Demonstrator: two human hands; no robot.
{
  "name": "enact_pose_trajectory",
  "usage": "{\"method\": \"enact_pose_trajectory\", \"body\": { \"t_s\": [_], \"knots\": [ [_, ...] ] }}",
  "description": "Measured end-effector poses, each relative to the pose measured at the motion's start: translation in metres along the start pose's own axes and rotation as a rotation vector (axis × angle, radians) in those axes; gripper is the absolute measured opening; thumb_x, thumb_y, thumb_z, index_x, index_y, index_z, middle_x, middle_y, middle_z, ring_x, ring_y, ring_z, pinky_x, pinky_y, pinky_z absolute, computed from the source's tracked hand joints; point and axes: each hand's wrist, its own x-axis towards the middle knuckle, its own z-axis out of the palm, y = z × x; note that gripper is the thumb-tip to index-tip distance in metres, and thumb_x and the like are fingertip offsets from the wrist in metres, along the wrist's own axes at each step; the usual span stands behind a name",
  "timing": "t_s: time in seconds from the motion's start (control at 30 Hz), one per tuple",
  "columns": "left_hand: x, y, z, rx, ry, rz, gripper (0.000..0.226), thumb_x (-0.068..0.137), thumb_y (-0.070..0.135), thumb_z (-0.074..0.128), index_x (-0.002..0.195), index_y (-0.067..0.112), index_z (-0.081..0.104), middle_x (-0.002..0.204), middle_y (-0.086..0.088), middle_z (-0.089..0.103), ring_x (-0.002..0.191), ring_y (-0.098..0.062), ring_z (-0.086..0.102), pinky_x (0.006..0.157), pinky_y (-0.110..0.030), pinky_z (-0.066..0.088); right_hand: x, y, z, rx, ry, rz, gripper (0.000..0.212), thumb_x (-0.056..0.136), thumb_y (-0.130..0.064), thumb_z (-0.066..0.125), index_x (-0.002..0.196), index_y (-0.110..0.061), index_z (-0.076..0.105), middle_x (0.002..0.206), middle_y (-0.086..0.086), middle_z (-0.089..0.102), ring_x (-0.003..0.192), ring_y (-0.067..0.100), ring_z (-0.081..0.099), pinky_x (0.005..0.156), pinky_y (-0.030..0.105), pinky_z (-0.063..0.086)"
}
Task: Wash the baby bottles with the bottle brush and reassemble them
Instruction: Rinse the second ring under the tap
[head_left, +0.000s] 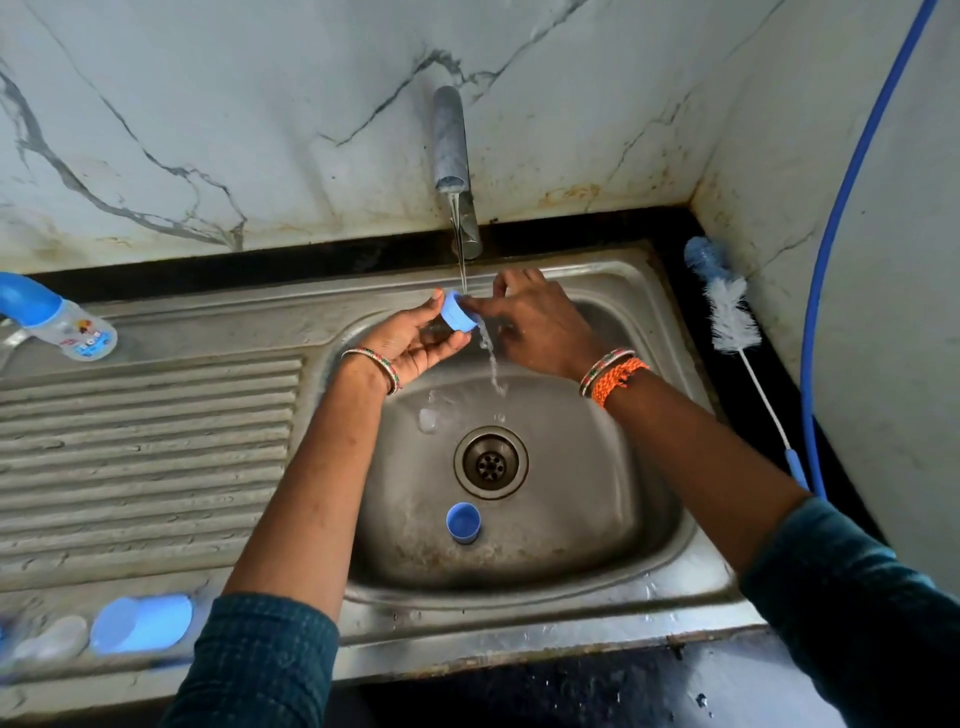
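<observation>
Rinsing under the tap (453, 156): left of its stream, an assembled baby bottle (62, 322) lies on the drainboard; at the stream, the left hand (415, 343) cradles a blue collar ring (458, 310) in curled fingers, the right hand (535, 322) pinching its rim; far right lies the bottle brush (727, 312). Wet fingers risk dropping the ring toward the drain (491, 462)

Both forearms outstretched, left hand (410, 343) palm-up with curled fingers, right hand (535, 322) palm-down, fingers pinching.
</observation>
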Motion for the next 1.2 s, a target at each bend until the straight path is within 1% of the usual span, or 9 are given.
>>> {"method": "enact_pose_trajectory", "body": {
  "t_s": [0.27, 0.37, 0.47, 0.63, 0.73, 0.9, 1.0, 1.1, 1.2],
  "knots": [
    [-0.003, -0.022, 0.008, -0.191, -0.009, -0.007, 0.020, 0.099, 0.012, 0.043, 0.100, -0.002, 0.058, 0.073, -0.016, 0.070, 0.063, -0.022, 0.070, 0.058, -0.029, 0.059, -0.003, -0.019, 0.010, 0.517, -0.003, 0.301, 0.029, 0.083, -0.016, 0.064, 0.112, -0.009, 0.066, 0.095, 0.009, 0.055, 0.096, 0.027, 0.055, 0.075, 0.035, 0.046],
    [-0.002, -0.031, 0.010, -0.409, -0.104, 0.073, 0.027, 0.101, 0.004, 0.030, 0.096, -0.004, 0.055, 0.070, -0.015, 0.070, 0.059, -0.016, 0.068, 0.072, -0.034, 0.057, 0.007, -0.026, 0.006, 0.835, 0.019, 0.423, 0.048, 0.084, -0.020, 0.071, 0.122, -0.005, 0.044, 0.100, 0.005, 0.061, 0.090, 0.019, 0.062, 0.079, 0.032, 0.049],
    [0.002, -0.035, 0.009, -0.433, -0.124, 0.086, 0.029, 0.101, 0.007, 0.028, 0.105, -0.005, 0.055, 0.078, -0.016, 0.071, 0.070, -0.020, 0.071, 0.095, -0.039, 0.048, 0.015, -0.024, 0.007, 0.791, 0.107, 0.408, 0.043, 0.078, -0.019, 0.077, 0.113, -0.007, 0.055, 0.105, 0.007, 0.068, 0.097, 0.020, 0.065, 0.087, 0.035, 0.052],
    [-0.002, -0.026, 0.016, -0.051, -0.096, 0.070, 0.030, 0.099, 0.019, 0.035, 0.095, 0.000, 0.058, 0.077, -0.014, 0.071, 0.069, -0.021, 0.070, 0.073, -0.029, 0.057, 0.020, -0.014, 0.000, 0.837, 0.053, 0.246, 0.032, 0.082, -0.003, 0.069, 0.112, -0.006, 0.060, 0.113, 0.006, 0.064, 0.110, 0.020, 0.059, 0.092, 0.029, 0.048],
    [-0.004, -0.020, 0.024, 0.383, -0.058, 0.101, 0.037, 0.101, 0.018, 0.033, 0.082, 0.001, 0.060, 0.059, -0.007, 0.068, 0.054, -0.015, 0.068, 0.056, -0.022, 0.057, 0.023, -0.014, 0.002, 1.073, -0.010, 0.221, 0.026, 0.086, 0.003, 0.062, 0.107, -0.013, 0.058, 0.107, 0.005, 0.059, 0.089, 0.008, 0.061, 0.078, 0.023, 0.051],
    [0.004, -0.013, 0.017, 0.803, 0.240, 0.566, 0.016, 0.083, 0.011, 0.067, 0.074, -0.001, 0.062, 0.052, -0.008, 0.061, 0.037, -0.014, 0.056, 0.039, -0.022, 0.049, 0.022, -0.016, -0.003, 1.290, -0.080, 0.395, 0.021, 0.101, -0.022, 0.045, 0.098, -0.009, 0.061, 0.079, 0.004, 0.060, 0.063, 0.010, 0.054, 0.056, 0.021, 0.044],
    [0.007, -0.014, 0.020, 0.938, 0.307, 0.844, 0.021, 0.082, 0.017, 0.068, 0.068, 0.004, 0.061, 0.055, -0.013, 0.062, 0.041, -0.022, 0.058, 0.041, -0.028, 0.048, 0.023, -0.021, -0.014, 1.135, -0.083, 0.469, 0.053, 0.102, -0.047, 0.030, 0.071, -0.015, 0.059, 0.052, -0.001, 0.053, 0.041, 0.010, 0.041, 0.042, 0.018, 0.032],
    [0.011, -0.017, 0.023, 0.954, 0.360, 0.906, 0.031, 0.088, 0.020, 0.059, 0.061, 0.004, 0.055, 0.053, -0.015, 0.059, 0.046, -0.031, 0.059, 0.043, -0.041, 0.049, 0.030, -0.027, -0.023, 0.919, -0.077, 0.476, 0.067, 0.100, -0.056, 0.021, 0.061, -0.013, 0.054, 0.046, 0.002, 0.047, 0.031, 0.008, 0.039, 0.037, 0.017, 0.031],
    [0.012, -0.016, 0.023, 0.866, 0.394, 0.839, 0.037, 0.090, 0.018, 0.058, 0.056, 0.007, 0.051, 0.049, -0.014, 0.056, 0.038, -0.023, 0.055, 0.036, -0.031, 0.042, 0.032, -0.027, -0.018, 0.938, -0.175, 0.461, 0.061, 0.098, -0.058, 0.022, 0.075, -0.016, 0.060, 0.064, 0.005, 0.062, 0.057, 0.015, 0.060, 0.052, 0.028, 0.051]
  ]
}}
